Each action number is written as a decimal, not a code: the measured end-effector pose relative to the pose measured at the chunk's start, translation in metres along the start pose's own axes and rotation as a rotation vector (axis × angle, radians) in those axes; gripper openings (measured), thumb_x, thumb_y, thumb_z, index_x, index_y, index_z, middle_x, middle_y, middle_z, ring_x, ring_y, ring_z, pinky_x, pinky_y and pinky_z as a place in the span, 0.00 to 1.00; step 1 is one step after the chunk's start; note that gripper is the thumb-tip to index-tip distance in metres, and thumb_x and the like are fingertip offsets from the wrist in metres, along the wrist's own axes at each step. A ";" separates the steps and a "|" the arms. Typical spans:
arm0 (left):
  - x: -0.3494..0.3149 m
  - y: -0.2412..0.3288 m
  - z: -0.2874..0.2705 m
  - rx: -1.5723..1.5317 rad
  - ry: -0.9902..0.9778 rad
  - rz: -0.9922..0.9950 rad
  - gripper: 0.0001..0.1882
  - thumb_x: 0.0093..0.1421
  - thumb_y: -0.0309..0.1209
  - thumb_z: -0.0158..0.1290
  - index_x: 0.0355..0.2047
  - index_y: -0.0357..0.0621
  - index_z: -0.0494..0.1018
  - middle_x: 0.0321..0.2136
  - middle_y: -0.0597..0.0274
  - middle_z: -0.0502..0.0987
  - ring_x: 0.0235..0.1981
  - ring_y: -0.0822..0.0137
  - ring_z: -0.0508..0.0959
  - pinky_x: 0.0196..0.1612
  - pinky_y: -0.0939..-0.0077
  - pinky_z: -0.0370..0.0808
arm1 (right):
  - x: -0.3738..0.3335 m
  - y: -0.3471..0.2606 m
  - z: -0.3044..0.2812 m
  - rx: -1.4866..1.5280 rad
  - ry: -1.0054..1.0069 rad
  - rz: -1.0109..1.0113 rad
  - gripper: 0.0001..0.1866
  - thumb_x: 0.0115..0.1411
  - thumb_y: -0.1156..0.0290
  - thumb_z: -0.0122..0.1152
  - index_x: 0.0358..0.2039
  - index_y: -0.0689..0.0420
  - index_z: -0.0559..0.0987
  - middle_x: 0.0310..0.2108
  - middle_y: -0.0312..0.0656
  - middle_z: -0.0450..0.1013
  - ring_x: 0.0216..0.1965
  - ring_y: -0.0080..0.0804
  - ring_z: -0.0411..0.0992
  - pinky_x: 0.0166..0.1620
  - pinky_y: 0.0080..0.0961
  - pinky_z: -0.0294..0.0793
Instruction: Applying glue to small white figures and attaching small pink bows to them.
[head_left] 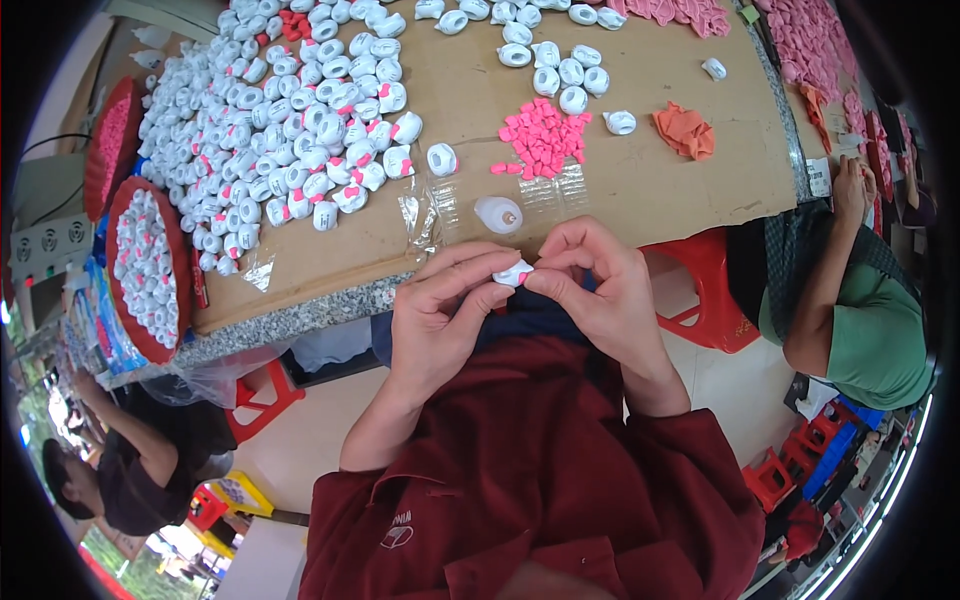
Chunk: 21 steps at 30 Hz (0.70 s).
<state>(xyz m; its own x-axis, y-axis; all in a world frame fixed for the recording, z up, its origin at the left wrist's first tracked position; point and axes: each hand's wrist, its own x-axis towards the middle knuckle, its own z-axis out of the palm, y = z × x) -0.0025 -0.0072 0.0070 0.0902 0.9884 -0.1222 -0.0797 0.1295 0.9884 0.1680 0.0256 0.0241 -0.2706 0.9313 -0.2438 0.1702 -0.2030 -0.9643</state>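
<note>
In front of my chest, just off the table's near edge, my left hand (pixel 440 300) is closed, its thumb and fingers pinching a small white plastic piece (pixel 510 273). My right hand (pixel 605 290) meets it from the right, thumb and forefinger pressed to a pink bit (pixel 523 279) on the side of that piece. The fingertips partly cover the contact. Just beyond my hands is a small white squeeze bottle (pixel 497 214) with a narrow tip. A heap of small pink pieces (pixel 545 138) lies farther back, with a lone white piece (pixel 442 159) to its left.
Many white pieces (pixel 290 130), several with pink bits, cover the table's left side. A red tray (pixel 180 270) of white pieces stands at the left edge. An orange cloth (pixel 684 131) lies on the cardboard (pixel 740 180). A red stool (pixel 705 290) and a co-worker in green (pixel 875 335) are at right.
</note>
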 end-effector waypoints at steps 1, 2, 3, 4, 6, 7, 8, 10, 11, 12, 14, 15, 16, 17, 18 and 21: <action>0.000 -0.001 0.000 -0.055 0.004 -0.021 0.14 0.51 0.14 0.51 0.40 0.33 0.73 0.41 0.56 0.71 0.40 0.70 0.73 0.43 0.81 0.70 | -0.001 -0.001 0.001 0.000 -0.001 -0.001 0.07 0.49 0.77 0.63 0.29 0.61 0.73 0.24 0.31 0.72 0.23 0.10 0.64 0.26 0.09 0.62; 0.001 -0.001 0.001 -0.109 0.007 -0.041 0.14 0.51 0.14 0.51 0.40 0.33 0.73 0.41 0.56 0.71 0.40 0.70 0.73 0.43 0.81 0.70 | -0.002 -0.002 0.002 0.005 0.032 -0.013 0.07 0.48 0.78 0.63 0.28 0.61 0.74 0.23 0.32 0.72 0.23 0.12 0.64 0.26 0.11 0.63; 0.001 -0.001 0.002 -0.109 0.007 -0.040 0.14 0.51 0.14 0.51 0.40 0.33 0.73 0.41 0.56 0.71 0.40 0.70 0.73 0.43 0.81 0.70 | -0.002 -0.002 0.003 0.010 0.064 -0.025 0.06 0.47 0.78 0.63 0.27 0.61 0.75 0.22 0.33 0.72 0.23 0.14 0.65 0.27 0.13 0.64; 0.000 -0.001 0.003 -0.079 0.030 -0.025 0.14 0.51 0.14 0.52 0.39 0.34 0.73 0.40 0.56 0.71 0.39 0.70 0.73 0.42 0.81 0.71 | -0.001 0.000 0.002 0.009 0.065 -0.025 0.06 0.47 0.78 0.63 0.27 0.61 0.75 0.22 0.33 0.72 0.23 0.14 0.65 0.27 0.13 0.64; 0.000 -0.001 0.006 -0.050 0.052 -0.009 0.14 0.51 0.15 0.52 0.39 0.34 0.73 0.40 0.56 0.72 0.39 0.71 0.73 0.41 0.81 0.71 | 0.003 0.008 0.000 -0.207 0.073 -0.337 0.05 0.45 0.79 0.64 0.24 0.61 0.77 0.21 0.35 0.72 0.25 0.20 0.66 0.29 0.17 0.65; 0.000 -0.001 0.006 0.030 0.064 0.055 0.13 0.51 0.15 0.52 0.38 0.36 0.74 0.38 0.58 0.73 0.35 0.73 0.74 0.37 0.83 0.73 | 0.004 0.008 0.001 -0.206 0.071 -0.338 0.05 0.45 0.79 0.64 0.24 0.61 0.77 0.21 0.35 0.72 0.25 0.20 0.66 0.29 0.17 0.65; 0.001 -0.001 0.007 0.111 0.076 0.119 0.13 0.51 0.16 0.51 0.37 0.38 0.75 0.36 0.60 0.74 0.32 0.75 0.75 0.32 0.85 0.74 | 0.004 0.008 0.003 -0.217 0.098 -0.346 0.05 0.43 0.80 0.64 0.23 0.61 0.77 0.21 0.36 0.72 0.26 0.23 0.67 0.30 0.19 0.65; 0.002 -0.001 0.008 0.186 0.090 0.184 0.13 0.51 0.16 0.52 0.37 0.38 0.75 0.35 0.59 0.74 0.32 0.74 0.75 0.33 0.84 0.74 | 0.004 0.008 0.006 -0.226 0.122 -0.357 0.05 0.42 0.80 0.64 0.22 0.60 0.78 0.21 0.37 0.72 0.27 0.26 0.67 0.31 0.20 0.65; 0.003 0.000 0.007 0.260 0.102 0.250 0.13 0.50 0.16 0.52 0.37 0.38 0.75 0.35 0.59 0.75 0.33 0.73 0.76 0.33 0.83 0.74 | 0.004 0.008 0.008 -0.211 0.142 -0.375 0.05 0.42 0.80 0.64 0.23 0.60 0.78 0.21 0.37 0.72 0.27 0.26 0.67 0.31 0.20 0.65; 0.002 0.001 0.006 0.264 0.106 0.251 0.13 0.50 0.16 0.52 0.37 0.38 0.75 0.35 0.59 0.75 0.33 0.73 0.76 0.33 0.83 0.74 | 0.004 0.009 0.010 -0.196 0.162 -0.394 0.05 0.42 0.80 0.64 0.23 0.60 0.78 0.21 0.36 0.72 0.27 0.26 0.67 0.31 0.20 0.65; 0.003 0.003 0.005 0.265 0.100 0.230 0.13 0.49 0.15 0.53 0.36 0.39 0.76 0.34 0.58 0.75 0.33 0.70 0.76 0.34 0.82 0.75 | 0.005 0.012 0.012 -0.191 0.163 -0.405 0.06 0.42 0.80 0.64 0.23 0.60 0.77 0.21 0.37 0.72 0.26 0.26 0.67 0.31 0.20 0.65; 0.002 0.005 0.004 0.270 0.102 0.234 0.13 0.49 0.15 0.53 0.36 0.39 0.76 0.34 0.58 0.75 0.33 0.70 0.76 0.34 0.82 0.75 | 0.005 0.013 0.013 -0.188 0.165 -0.411 0.06 0.42 0.80 0.64 0.23 0.60 0.77 0.21 0.37 0.72 0.26 0.26 0.67 0.31 0.20 0.65; 0.002 0.007 0.002 0.223 0.105 0.162 0.12 0.49 0.16 0.53 0.36 0.38 0.76 0.34 0.58 0.75 0.34 0.70 0.75 0.36 0.82 0.73 | 0.007 0.015 0.014 -0.183 0.162 -0.417 0.06 0.42 0.80 0.64 0.23 0.60 0.77 0.21 0.37 0.72 0.26 0.26 0.67 0.31 0.20 0.65; 0.001 0.008 0.000 0.176 0.107 0.090 0.12 0.49 0.16 0.54 0.35 0.37 0.76 0.34 0.58 0.75 0.36 0.71 0.75 0.38 0.83 0.72 | 0.008 0.016 0.016 -0.193 0.150 -0.421 0.06 0.42 0.80 0.65 0.23 0.61 0.77 0.21 0.37 0.72 0.26 0.26 0.67 0.31 0.20 0.65; 0.002 0.008 -0.004 0.183 0.110 0.094 0.12 0.49 0.16 0.54 0.35 0.37 0.76 0.34 0.58 0.75 0.36 0.71 0.75 0.38 0.83 0.72 | 0.010 0.017 0.017 -0.204 0.137 -0.425 0.07 0.41 0.79 0.65 0.23 0.61 0.77 0.21 0.37 0.72 0.26 0.26 0.67 0.31 0.20 0.65; 0.010 0.006 -0.015 0.487 0.181 0.230 0.11 0.49 0.15 0.53 0.35 0.36 0.75 0.38 0.57 0.74 0.36 0.71 0.75 0.39 0.81 0.72 | 0.013 0.021 0.014 -0.123 0.208 -0.362 0.11 0.40 0.78 0.67 0.27 0.61 0.77 0.26 0.38 0.71 0.28 0.26 0.67 0.31 0.19 0.66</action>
<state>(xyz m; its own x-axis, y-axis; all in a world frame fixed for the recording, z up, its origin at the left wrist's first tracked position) -0.0171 0.0045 0.0108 -0.0506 0.9903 0.1296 0.3939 -0.0995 0.9137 0.1547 0.0288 -0.0007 -0.1392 0.9795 0.1459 0.2143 0.1736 -0.9612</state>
